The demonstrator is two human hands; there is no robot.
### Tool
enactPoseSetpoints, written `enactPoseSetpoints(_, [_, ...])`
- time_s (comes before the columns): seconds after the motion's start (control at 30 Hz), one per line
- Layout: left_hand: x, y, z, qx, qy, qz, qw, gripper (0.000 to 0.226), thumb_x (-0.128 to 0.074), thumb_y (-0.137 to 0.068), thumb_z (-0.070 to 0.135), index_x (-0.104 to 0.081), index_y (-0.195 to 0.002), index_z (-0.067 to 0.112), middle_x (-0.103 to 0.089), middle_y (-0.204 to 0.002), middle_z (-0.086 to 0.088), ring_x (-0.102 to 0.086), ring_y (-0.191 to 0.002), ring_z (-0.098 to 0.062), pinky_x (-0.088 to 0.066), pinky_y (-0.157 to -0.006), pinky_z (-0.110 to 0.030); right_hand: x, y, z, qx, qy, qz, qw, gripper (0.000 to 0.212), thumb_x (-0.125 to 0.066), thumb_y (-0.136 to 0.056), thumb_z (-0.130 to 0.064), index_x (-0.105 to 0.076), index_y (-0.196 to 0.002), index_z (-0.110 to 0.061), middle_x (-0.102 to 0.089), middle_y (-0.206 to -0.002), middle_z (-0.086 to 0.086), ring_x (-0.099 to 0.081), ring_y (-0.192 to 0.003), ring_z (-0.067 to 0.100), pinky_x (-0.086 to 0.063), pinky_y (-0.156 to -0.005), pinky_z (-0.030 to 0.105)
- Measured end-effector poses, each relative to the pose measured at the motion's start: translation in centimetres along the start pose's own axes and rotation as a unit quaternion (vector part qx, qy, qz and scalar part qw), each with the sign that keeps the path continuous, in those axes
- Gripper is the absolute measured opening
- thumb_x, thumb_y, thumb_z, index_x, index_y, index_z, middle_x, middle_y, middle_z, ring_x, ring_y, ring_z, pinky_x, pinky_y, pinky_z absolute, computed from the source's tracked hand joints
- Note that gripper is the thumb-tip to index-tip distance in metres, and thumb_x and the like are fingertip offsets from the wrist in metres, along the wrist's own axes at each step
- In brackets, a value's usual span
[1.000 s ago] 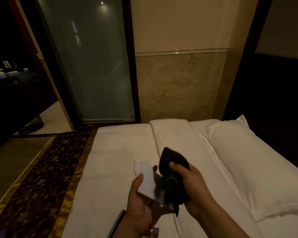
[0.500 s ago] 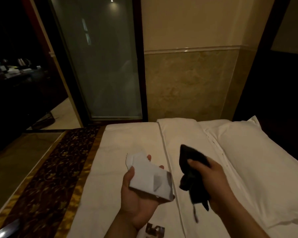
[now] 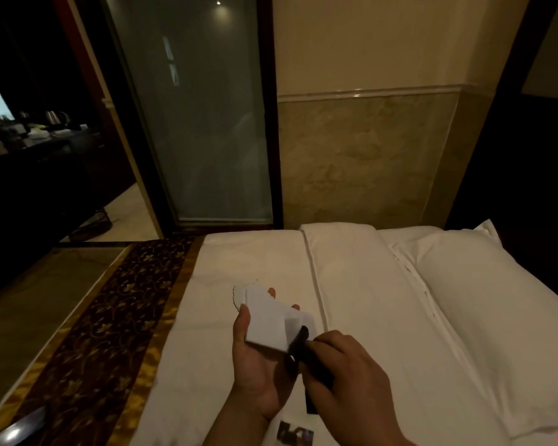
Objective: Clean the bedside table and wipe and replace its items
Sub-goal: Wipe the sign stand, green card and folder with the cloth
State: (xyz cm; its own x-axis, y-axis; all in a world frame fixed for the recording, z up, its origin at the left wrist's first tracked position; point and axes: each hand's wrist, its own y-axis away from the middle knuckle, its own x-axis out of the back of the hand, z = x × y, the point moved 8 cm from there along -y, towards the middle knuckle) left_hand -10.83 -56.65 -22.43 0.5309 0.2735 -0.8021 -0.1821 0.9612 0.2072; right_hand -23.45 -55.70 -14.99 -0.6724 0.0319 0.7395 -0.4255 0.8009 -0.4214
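Note:
My left hand (image 3: 258,365) holds a white card-like item (image 3: 268,320) over the bed, thumb on its left edge and fingertips showing past its far side. A scalloped white edge sticks out at its top left. My right hand (image 3: 345,378) grips a dark cloth (image 3: 303,346) and presses it against the card's right end. Most of the cloth is hidden under my fingers. The bedside table is out of view.
A white bed (image 3: 351,284) fills the foreground, with a pillow (image 3: 496,310) at right and a patterned dark-and-gold runner (image 3: 110,323) at left. A small dark picture card (image 3: 295,432) lies on the sheet below my hands. A frosted glass door (image 3: 203,123) stands ahead.
My right hand with the cloth was on the item, then drew away to the right, and now is back against the card's right end. The camera has tilted slightly.

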Motion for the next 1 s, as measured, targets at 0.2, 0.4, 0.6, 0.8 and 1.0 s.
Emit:
enactPoseSetpoints(0.2, [0.3, 0.2, -2.2, 0.027, -0.004, 0.016, 0.999, 0.052, -0.069, -0.078, 0.051, -0.074, -0.118, 0.019, -0.074, -0.112, -0.012, -0.07, -0.108, -0.029, -0.056, -0.085, -0.043, 0.2, -2.3, -1.8, -0.001, -0.06, 0.003, 0.998, 0.032, -0.05, -0.087, -0.041, -0.061, -0.117, -0.042, -0.057, -0.099, -0.024, -0.052, -0.091, -0.001, -0.047, -0.07, 0.015])
enactPoseSetpoints(0.4, [1.9, -0.6, -1.6, 0.02, 0.001, 0.006, 1.0, 0.044, -0.081, -0.067, 0.051, -0.079, -0.105, 0.029, -0.075, -0.104, -0.01, -0.074, -0.094, -0.024, -0.06, -0.074, -0.038, -1.9, -0.5, -2.1, 0.016, -0.071, -0.085, 0.994, 0.042, -0.049, -0.086, -0.047, -0.05, -0.127, -0.052, -0.053, -0.116, -0.026, -0.052, -0.101, -0.004, -0.049, -0.08, 0.018])
enactPoseSetpoints(0.6, [3.6, -0.3, -3.5, 0.089, -0.089, 0.046, 0.991, 0.07, -0.069, -0.061, 0.067, -0.078, -0.109, 0.018, -0.073, -0.111, -0.019, -0.07, -0.104, -0.037, -0.056, -0.085, -0.049, -1.6, 0.1, 1.6, -0.076, -0.099, -0.049, 0.991, 0.034, -0.049, -0.083, -0.047, -0.06, -0.115, -0.043, -0.054, -0.111, -0.028, -0.059, -0.094, -0.003, -0.053, -0.074, 0.021])
enactPoseSetpoints(0.8, [5.8, -0.1, -4.4, 0.085, -0.201, 0.13, 0.967, 0.039, -0.068, -0.086, 0.041, -0.074, -0.115, 0.016, -0.075, -0.109, -0.016, -0.069, -0.104, -0.039, -0.057, -0.082, -0.045, -4.6, 1.5, 5.5, -0.255, -0.37, -0.104, 0.887, 0.019, -0.063, -0.08, -0.032, -0.072, -0.097, -0.035, -0.074, -0.088, -0.003, -0.072, -0.076, 0.019, -0.059, -0.075, 0.044])
enactPoseSetpoints(1.0, [8.4, -0.2, -4.1, 0.06, -0.196, 0.205, 0.957, 0.041, -0.061, -0.09, -0.006, -0.06, -0.13, 0.004, -0.07, -0.113, -0.019, -0.069, -0.101, -0.034, -0.057, -0.082, -0.042, -4.4, 2.7, 9.0, -0.36, -0.487, -0.06, 0.793, 0.017, -0.062, -0.09, -0.009, -0.075, -0.085, -0.02, -0.072, -0.08, 0.023, -0.068, -0.062, 0.038, -0.059, -0.058, 0.045])
